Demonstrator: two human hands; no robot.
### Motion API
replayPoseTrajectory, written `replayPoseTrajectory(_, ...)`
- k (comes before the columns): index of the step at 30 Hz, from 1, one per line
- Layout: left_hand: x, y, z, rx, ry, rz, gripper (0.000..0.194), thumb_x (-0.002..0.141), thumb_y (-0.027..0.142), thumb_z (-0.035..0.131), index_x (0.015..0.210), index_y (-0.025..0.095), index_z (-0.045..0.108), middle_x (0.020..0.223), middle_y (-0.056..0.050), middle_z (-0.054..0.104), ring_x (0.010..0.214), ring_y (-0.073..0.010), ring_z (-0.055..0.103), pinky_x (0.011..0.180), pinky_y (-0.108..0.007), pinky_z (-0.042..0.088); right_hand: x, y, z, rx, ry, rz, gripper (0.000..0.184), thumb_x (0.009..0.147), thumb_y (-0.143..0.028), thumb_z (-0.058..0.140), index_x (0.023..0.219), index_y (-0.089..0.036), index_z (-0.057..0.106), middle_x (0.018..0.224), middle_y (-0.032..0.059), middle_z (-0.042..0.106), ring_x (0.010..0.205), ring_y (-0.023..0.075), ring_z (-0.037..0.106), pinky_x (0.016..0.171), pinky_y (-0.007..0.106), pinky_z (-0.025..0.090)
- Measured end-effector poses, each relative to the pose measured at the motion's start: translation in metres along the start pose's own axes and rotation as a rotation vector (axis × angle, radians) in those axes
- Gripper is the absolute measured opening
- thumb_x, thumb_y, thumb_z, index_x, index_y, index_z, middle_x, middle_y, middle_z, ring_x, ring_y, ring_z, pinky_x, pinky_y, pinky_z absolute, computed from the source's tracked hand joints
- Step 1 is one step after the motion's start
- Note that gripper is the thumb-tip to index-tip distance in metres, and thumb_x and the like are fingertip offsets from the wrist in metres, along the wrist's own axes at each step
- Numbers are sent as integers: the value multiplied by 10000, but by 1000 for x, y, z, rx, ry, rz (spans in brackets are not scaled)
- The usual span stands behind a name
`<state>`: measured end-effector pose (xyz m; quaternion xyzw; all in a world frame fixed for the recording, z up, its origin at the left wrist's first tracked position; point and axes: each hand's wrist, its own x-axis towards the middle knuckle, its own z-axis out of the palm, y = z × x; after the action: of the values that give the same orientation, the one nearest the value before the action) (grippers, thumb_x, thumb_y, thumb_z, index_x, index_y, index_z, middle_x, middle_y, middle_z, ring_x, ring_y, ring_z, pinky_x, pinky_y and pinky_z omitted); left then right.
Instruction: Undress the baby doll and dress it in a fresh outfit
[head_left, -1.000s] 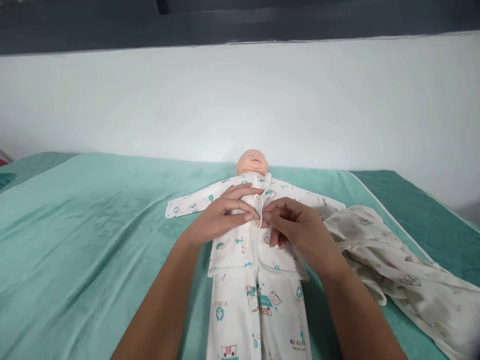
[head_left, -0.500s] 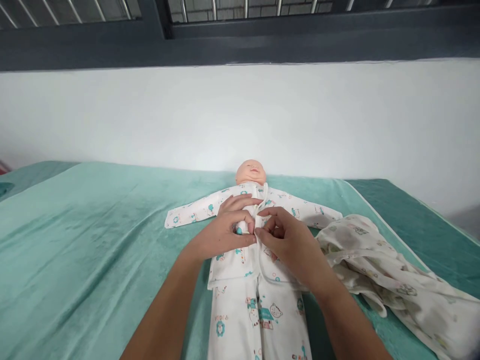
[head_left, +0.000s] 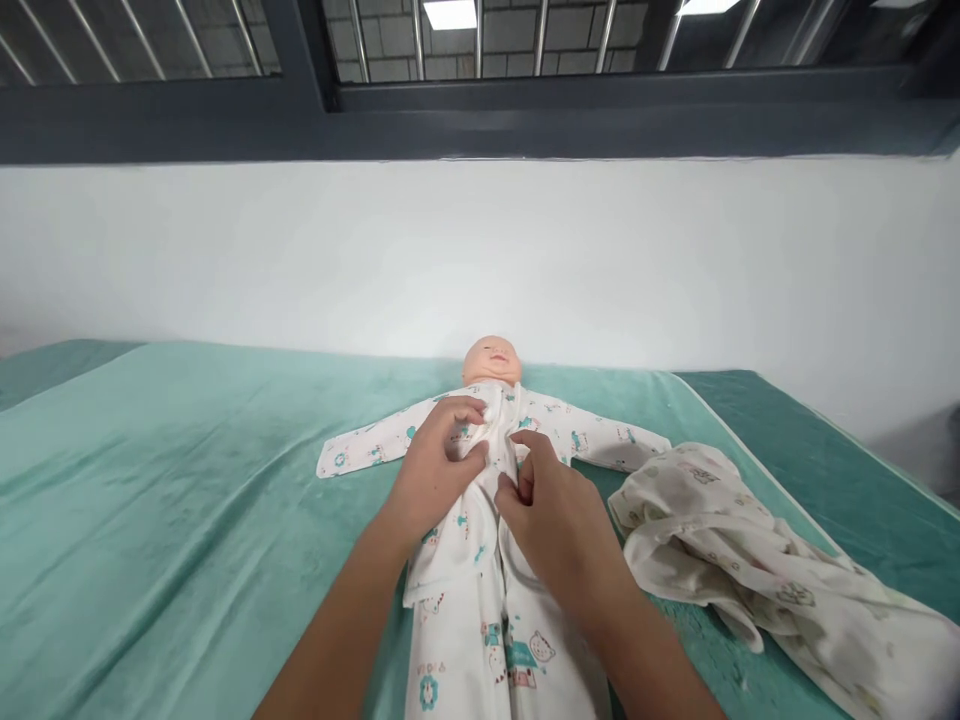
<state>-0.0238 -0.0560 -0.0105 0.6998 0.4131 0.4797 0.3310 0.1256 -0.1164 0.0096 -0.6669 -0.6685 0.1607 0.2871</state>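
A baby doll point(head_left: 491, 360) lies on its back, its head toward the wall. It wears a white printed baby jacket point(head_left: 465, 525) and matching trousers point(head_left: 450, 660), with both sleeves stretched out sideways. Over the left side of the jacket's chest rests my left hand point(head_left: 439, 465), its thumb and fingers apart at the front edging. Just across the front opening, my right hand point(head_left: 551, 505) is low over the cloth. Its index finger and thumb are apart and the other fingers curl inward. The jacket's front edges are rumpled between my hands.
A crumpled white printed cloth point(head_left: 750, 550) lies to the right of the doll. A green plush cover point(head_left: 187, 500) spreads under everything, with a darker green strip point(head_left: 810, 440) at right. Behind stand a white wall point(head_left: 480, 260) and a dark window frame point(head_left: 480, 120) with metal bars.
My fingertips were together pinching the jacket's front edge; now my hands are apart and the pinch has loosened. The view has tipped up slightly, showing more window.
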Motion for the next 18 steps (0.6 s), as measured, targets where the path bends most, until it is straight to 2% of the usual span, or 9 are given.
replayPoseTrajectory(2, 1, 0, 3, 97, 39, 48, 198, 820, 155, 579, 998, 241, 579, 1199, -43, 624, 1190, -201, 559, 1008, -357, 434, 1, 2, 1, 53, 43, -25, 367, 868, -180, 494, 1229, -204, 553, 659, -53, 502, 587, 154, 482, 596, 279, 303)
replayPoseTrajectory(5, 1, 0, 4, 217, 54, 96, 200, 811, 173, 599, 1002, 233, 601, 1016, -22, 629, 1022, -189, 567, 941, -344, 438, 3, 7, -2, 336, 26, -9, 300, 864, -218, 503, 1156, -232, 573, 606, -87, 419, 511, 128, 451, 545, 259, 325)
replayPoseTrajectory(8, 1, -2, 4, 238, 86, 56, 208, 817, 161, 554, 1000, 234, 620, 887, 6, 589, 862, -159, 551, 827, -304, 439, 6, 11, -9, 685, -54, 131, 269, 871, -282, 519, 1133, -253, 569, 598, -111, 368, 392, 90, 388, 442, 236, 306)
replayPoseTrajectory(11, 3, -6, -3, 186, 168, -33, 214, 805, 164, 538, 985, 237, 628, 813, 32, 546, 772, -131, 540, 760, -270, 432, 10, 20, -17, 842, -53, 188, 279, 854, -327, 563, 1122, -254, 585, 586, -115, 359, 385, 81, 368, 412, 223, 283)
replayPoseTrajectory(14, 7, -15, -21, 130, 285, -198, 246, 784, 186, 548, 1008, 250, 624, 782, 50, 517, 693, -112, 535, 661, -244, 413, 18, 42, -25, 730, 48, 189, 292, 850, -339, 557, 1124, -255, 612, 565, -102, 385, 447, 100, 412, 451, 222, 312)
replayPoseTrajectory(16, 9, -25, -36, 190, 329, -315, 292, 758, 177, 548, 1029, 260, 621, 806, 53, 530, 645, -106, 525, 599, -243, 386, 26, 65, -32, 472, 73, 214, 316, 848, -299, 527, 1140, -250, 639, 563, -80, 459, 500, 129, 477, 498, 241, 348)
replayPoseTrajectory(18, 10, -35, -51, 338, 346, -392, 328, 742, 156, 539, 1042, 261, 621, 843, 43, 560, 647, -117, 535, 599, -258, 389, 33, 91, -39, 144, 25, 232, 354, 829, -243, 528, 1150, -223, 674, 659, -16, 620, 635, 181, 600, 592, 277, 412)
